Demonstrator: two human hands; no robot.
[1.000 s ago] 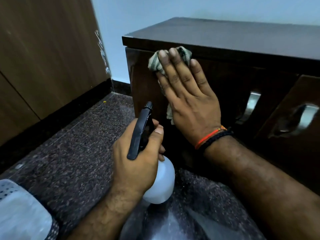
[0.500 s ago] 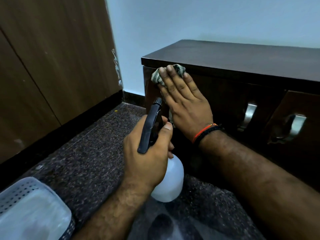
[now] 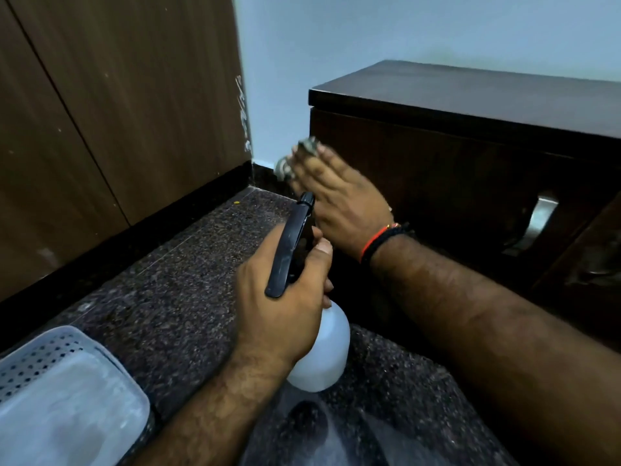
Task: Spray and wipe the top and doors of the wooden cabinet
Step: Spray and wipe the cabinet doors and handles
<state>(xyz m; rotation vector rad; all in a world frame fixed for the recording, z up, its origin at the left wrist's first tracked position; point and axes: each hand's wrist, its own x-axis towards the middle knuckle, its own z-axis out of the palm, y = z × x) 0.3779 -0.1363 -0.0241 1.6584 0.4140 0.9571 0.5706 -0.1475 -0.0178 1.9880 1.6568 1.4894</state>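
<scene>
Checked grey-green cloth [image 3: 304,156] bunches under the flattened fingers [image 3: 314,169] of the right hand [image 3: 339,203], which presses it against the left edge of the cabinet door [image 3: 437,183]; the fingers lie extended and pinning the rag, not curled around it, and their outlines smear with motion. Half a second ago this hand sat higher, just under the lip of the top; now it has slid down and toward the door's outer corner, so the wipe is travelling along the door's left margin. The left hand [image 3: 285,304] stays clenched around the neck of the white spray bottle [image 3: 322,351], thumb on the black trigger head [image 3: 292,243], nozzle pointing at the door, held low above the speckled stone floor [image 3: 174,270]. Further out, the dark wooden cabinet [image 3: 470,99] stands against the pale wall, its metal handle [image 3: 541,216] to the right of the wiping hand. A perforated white basket [image 3: 43,358] sits at the lower left. Judging by the stroke, the rest of this door, and the neighbouring one, likely remain to be covered.
</scene>
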